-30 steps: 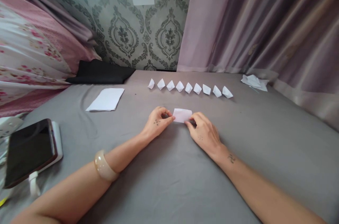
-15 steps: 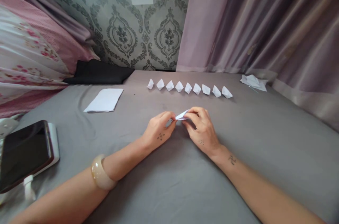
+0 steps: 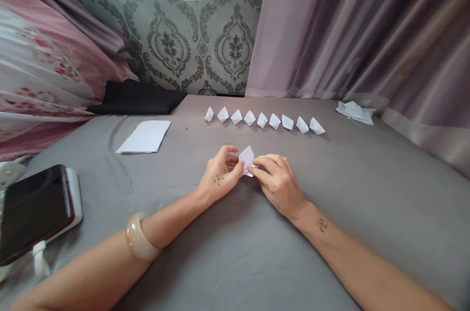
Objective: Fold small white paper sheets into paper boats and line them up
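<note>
Between my two hands is a small piece of folded white paper (image 3: 246, 155), its pointed tip standing up. My left hand (image 3: 222, 171) holds its left side, with the thumb on the near face and the index finger raised behind. On the other side, my right hand (image 3: 279, 179) pinches the paper's lower right part between thumb and fingers. Part of the paper is hidden by the fingers. Beyond my hands stands a row of several small folded paper boats (image 3: 249, 118).
A stack of white paper (image 3: 144, 137) lies at left, near a black cloth (image 3: 135, 98). Loose folded papers (image 3: 354, 111) rest at the far right. A phone (image 3: 36, 213) with a white cable is at the left edge. Grey fabric (image 3: 235, 252) covers the surface.
The folded paper has turned from lying flat and narrow to standing with its point up and a wide face showing. My left fingers have spread a little, and the view has shifted slightly.
</note>
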A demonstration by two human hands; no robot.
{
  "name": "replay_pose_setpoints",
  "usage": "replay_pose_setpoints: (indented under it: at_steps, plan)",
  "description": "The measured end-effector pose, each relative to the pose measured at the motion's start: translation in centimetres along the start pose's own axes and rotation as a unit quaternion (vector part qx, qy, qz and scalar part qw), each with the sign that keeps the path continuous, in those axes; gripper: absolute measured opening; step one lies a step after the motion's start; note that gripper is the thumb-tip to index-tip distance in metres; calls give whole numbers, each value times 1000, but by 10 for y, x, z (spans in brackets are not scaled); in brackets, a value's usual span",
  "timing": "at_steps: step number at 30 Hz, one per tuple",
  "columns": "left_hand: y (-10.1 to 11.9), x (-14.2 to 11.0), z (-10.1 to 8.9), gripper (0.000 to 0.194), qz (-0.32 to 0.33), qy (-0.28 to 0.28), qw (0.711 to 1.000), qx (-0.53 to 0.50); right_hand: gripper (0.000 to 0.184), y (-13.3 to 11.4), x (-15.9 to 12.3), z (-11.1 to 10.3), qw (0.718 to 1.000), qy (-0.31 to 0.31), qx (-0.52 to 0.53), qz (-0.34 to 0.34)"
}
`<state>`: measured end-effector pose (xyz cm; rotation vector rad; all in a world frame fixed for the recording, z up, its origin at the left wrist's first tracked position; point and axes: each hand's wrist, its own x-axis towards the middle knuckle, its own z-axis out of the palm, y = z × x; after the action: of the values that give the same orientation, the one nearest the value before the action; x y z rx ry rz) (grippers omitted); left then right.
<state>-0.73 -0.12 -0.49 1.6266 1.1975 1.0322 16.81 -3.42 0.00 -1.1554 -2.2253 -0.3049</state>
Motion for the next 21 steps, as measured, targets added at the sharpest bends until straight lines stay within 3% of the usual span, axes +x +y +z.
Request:
replay_pose_setpoints:
  at_steps: [5, 10, 14, 18, 21]
  plan:
    - [-3, 2, -7, 27, 10, 39, 992, 121, 23, 3, 0, 3, 999, 17, -3, -35]
    - [-12, 9, -16, 26, 14, 68, 979, 190, 21, 7, -2, 7, 998, -5, 10, -61]
    - [-19, 12, -20, 25, 52, 31, 959, 278, 23, 9, -6, 12, 996, -40, 25, -70]
    - [-13, 7, -22, 24, 177, 15, 894, 411, 27, 8, -8, 13, 993, -99, 56, -36]
    - [-3, -5, -18, 25, 222, -66, 872, 431, 30, 9, -7, 10, 986, -141, 91, 5]
